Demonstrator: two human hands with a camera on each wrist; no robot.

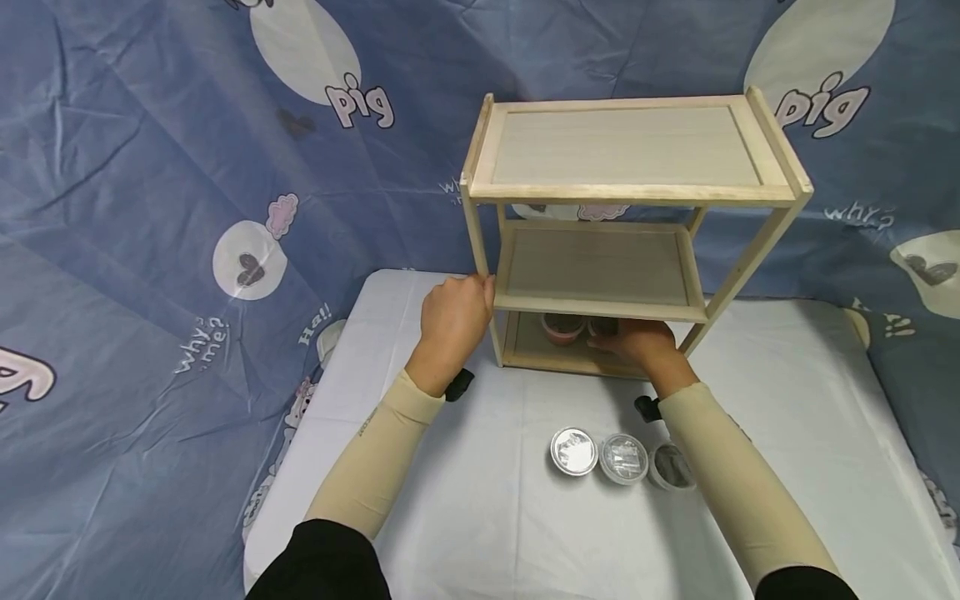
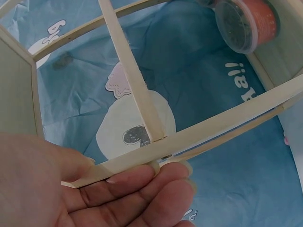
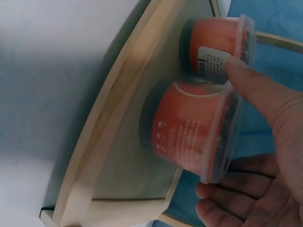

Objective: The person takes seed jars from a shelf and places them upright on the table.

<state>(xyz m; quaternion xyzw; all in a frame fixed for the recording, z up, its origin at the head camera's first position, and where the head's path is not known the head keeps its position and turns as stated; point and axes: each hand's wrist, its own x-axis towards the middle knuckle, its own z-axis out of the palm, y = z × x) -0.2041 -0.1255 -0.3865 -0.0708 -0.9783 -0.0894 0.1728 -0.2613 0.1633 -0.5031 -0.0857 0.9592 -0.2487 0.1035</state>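
A light wooden three-tier shelf (image 1: 630,193) stands on the white-covered table. My left hand (image 1: 459,321) holds its left side at middle-shelf height, with the thumb and fingers pinching a wooden bar (image 2: 128,158) in the left wrist view. Inside the lowest tier, my right hand (image 1: 637,343) reaches under the middle shelf. There the right wrist view shows two orange-labelled plastic tubs with clear lids, side by side on the bottom board. The right thumb and fingers lie on either side of the nearer tub (image 3: 184,125), at its lid. The thumb tip overlaps the farther tub (image 3: 215,47).
Three round lidded tubs stand in a row on the table before the shelf: a left one (image 1: 573,451), a middle one (image 1: 624,458) and a right one (image 1: 671,465) beside my right forearm. A blue printed cloth (image 1: 172,167) hangs behind and to the left.
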